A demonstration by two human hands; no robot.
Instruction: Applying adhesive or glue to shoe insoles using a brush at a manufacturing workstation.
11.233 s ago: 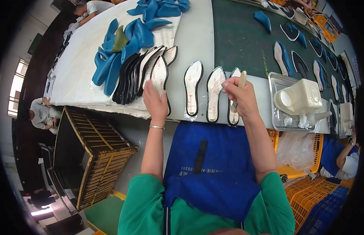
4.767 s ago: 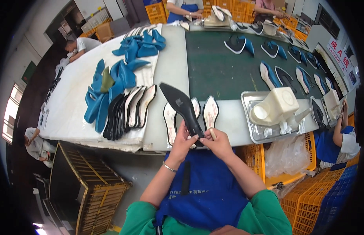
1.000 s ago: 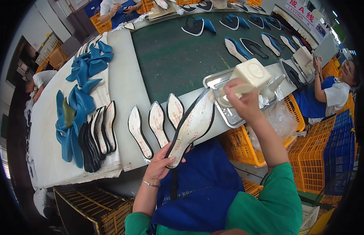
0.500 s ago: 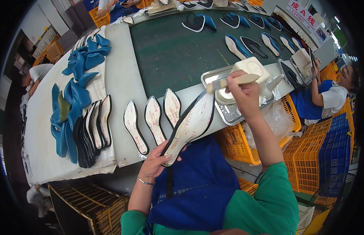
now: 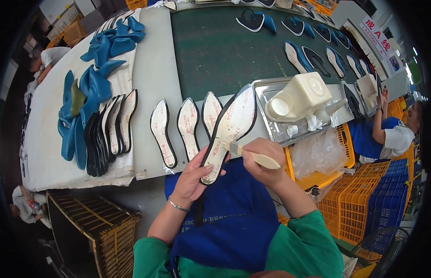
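A white insole with a black rim (image 5: 238,113) is held up by its heel end in my left hand (image 5: 195,177), fingers beneath and thumb on top. My right hand (image 5: 264,160) grips a flat paintbrush (image 5: 261,160) by its pale wooden handle. Its bristles press on the insole's white face, around the narrow middle. Behind the held insole, three similar insoles lie on the white table edge: a left one (image 5: 163,132), a middle one (image 5: 188,127) and a right one (image 5: 211,111), the last partly hidden.
A metal tray (image 5: 289,136) with a cream plastic container (image 5: 301,95) stands on the right. Blue shoe lasts (image 5: 92,88) and a stack of insoles (image 5: 109,132) lie left. The green conveyor belt (image 5: 220,51) carries lasts and parts. A yellow crate (image 5: 338,173) stands below; a co-worker (image 5: 394,132) works at right.
My right hand has brought the brush down from the insole's toe end to its middle. The insole is now tilted more upright. The whole view has shifted a little.
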